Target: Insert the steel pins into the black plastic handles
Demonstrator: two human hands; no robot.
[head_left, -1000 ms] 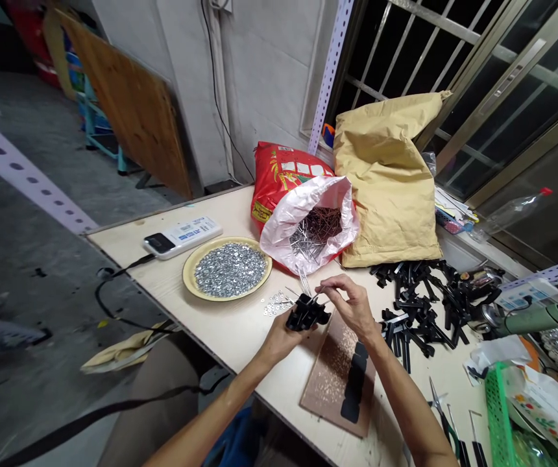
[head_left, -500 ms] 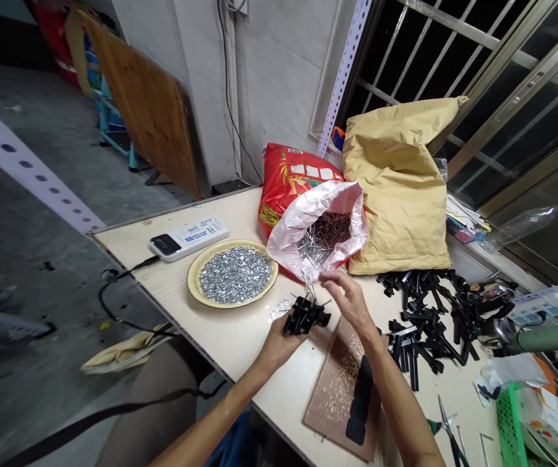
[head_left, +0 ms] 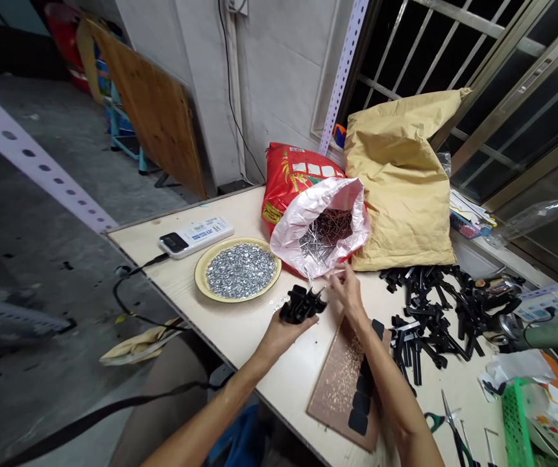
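My left hand (head_left: 281, 337) is wrapped around a bundle of black plastic parts (head_left: 301, 303), held above the table. A thin metal screw (head_left: 311, 281) sticks up out of the bundle. Just to the right, my right hand (head_left: 348, 293) has its fingers pinched at the end of another thin screw, slightly blurred. Behind both hands, an open red bag with a pale pink lining (head_left: 286, 243) holds silver and brown screws (head_left: 325, 233). A yellow plate (head_left: 201, 285) full of small metal washers (head_left: 241, 271) stands left of the hands.
A brown board (head_left: 330, 389) with black pads lies below my right forearm. Many black plastic parts (head_left: 425, 318) are heaped at the right, near scissors (head_left: 449, 415) and a green basket (head_left: 515, 415). A tan sack (head_left: 400, 194) stands behind; a white power bank (head_left: 206, 235) lies left.
My right hand's spread fingers have closed into a pinch beside the bundle. Fewer screws stick up from the black parts. My left hand keeps its hold; the view has shifted slightly.
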